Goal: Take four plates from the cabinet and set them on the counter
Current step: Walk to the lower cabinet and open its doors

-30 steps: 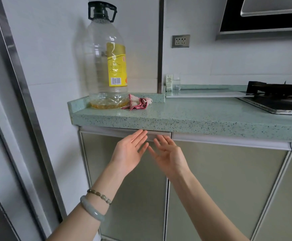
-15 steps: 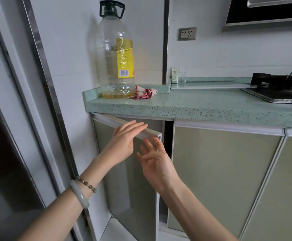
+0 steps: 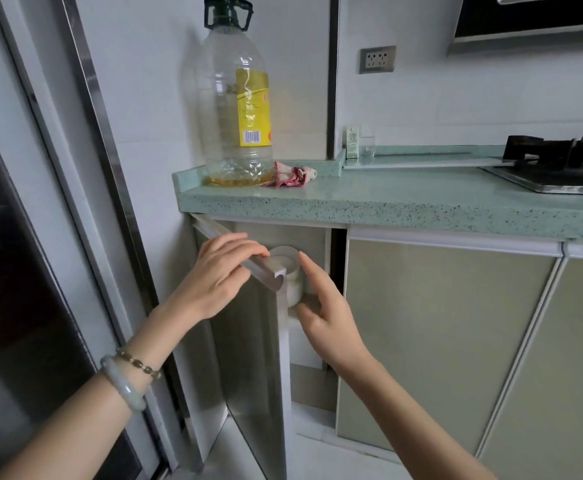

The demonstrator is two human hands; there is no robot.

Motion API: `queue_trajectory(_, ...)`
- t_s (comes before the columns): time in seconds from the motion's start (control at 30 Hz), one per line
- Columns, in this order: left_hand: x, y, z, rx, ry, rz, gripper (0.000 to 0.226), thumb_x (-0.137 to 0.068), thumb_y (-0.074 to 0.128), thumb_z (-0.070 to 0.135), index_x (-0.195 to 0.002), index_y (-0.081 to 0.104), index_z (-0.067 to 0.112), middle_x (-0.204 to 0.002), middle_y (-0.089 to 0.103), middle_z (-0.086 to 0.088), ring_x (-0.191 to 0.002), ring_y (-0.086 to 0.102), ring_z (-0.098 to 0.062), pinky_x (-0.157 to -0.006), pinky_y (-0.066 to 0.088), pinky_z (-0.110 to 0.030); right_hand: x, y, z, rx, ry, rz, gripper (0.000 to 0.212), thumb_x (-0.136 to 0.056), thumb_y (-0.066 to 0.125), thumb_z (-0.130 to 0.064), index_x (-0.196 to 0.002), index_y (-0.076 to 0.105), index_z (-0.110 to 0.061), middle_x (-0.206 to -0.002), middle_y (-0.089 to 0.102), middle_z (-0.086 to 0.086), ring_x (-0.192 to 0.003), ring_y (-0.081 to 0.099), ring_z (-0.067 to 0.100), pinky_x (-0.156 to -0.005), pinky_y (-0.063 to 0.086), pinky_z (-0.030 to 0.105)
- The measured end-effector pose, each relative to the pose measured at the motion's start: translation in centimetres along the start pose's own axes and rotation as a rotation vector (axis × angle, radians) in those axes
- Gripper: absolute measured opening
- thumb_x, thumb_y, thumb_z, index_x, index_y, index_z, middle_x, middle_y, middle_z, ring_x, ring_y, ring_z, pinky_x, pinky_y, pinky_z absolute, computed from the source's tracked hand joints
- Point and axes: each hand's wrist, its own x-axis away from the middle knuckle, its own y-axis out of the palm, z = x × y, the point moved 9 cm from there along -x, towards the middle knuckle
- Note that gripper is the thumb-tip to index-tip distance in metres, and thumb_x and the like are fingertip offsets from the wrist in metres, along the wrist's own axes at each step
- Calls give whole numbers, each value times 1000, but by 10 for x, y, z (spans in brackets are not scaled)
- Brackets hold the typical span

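Left hand [image 3: 219, 275] grips the door [image 3: 248, 358] top edge, holding it open so the wide-open, empty right hand [image 3: 324, 313] can reach the plates [image 3: 292, 271] inside.

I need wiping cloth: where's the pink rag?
The crumpled pink rag lies at the green counter's left end, beside the large oil bottle.

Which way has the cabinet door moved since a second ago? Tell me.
Yes. The cabinet door has swung outward from under the counter, pulled by the left hand; it was shut before.

Bare forearms, left wrist [image 3: 129, 377] with a pale jade bangle [image 3: 122, 388] and a beaded bracelet [image 3: 139, 363].
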Motion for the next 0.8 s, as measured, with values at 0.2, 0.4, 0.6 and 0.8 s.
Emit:
queue_trajectory(0.2, 31, -7, -9, -120, 1, -29, 76, -80, 24, 81, -134, 45, 31, -139, 42, 19, -135, 17, 2, -113, 21, -37, -1, 46, -14, 40, -89, -250, 79, -74, 37, 10, -142, 39, -29, -134, 34, -39, -132, 35, -3, -107, 26, 8)
queue_trajectory(0.4, 84, -20, -25, -131, -112, 94, 84, -77, 47, 75, -146, 24, 34, -153, 26, 8, -140, 21, -9, -114, 24, -40, -3, 77, -37, 102, -178, -400, 81, -72, 35, 16, -141, 43, -25, -143, 38, -20, -139, 21, -3, -104, 11, -2)
queue_trajectory(0.6, 141, -71, -56, -106, -388, 273, 90, -68, 66, 61, -143, 34, 21, -141, 46, 0, -130, 34, -11, -105, 30, -32, 2, 126, -80, 371, -423, -381, 80, -65, 32, -5, -141, 43, -26, -151, 32, 7, -137, 21, 23, -111, 15, 36)
queue_trajectory(0.8, 185, -118, -70, -272, -397, 412, 36, -73, 68, 51, -89, 68, 19, -84, 66, 14, -87, 55, -9, -81, 34, -25, 1, 193, -106, 466, -548, -462, 76, -70, 32, -17, -146, 34, -24, -151, 33, 6, -142, 17, 29, -113, 9, 43)
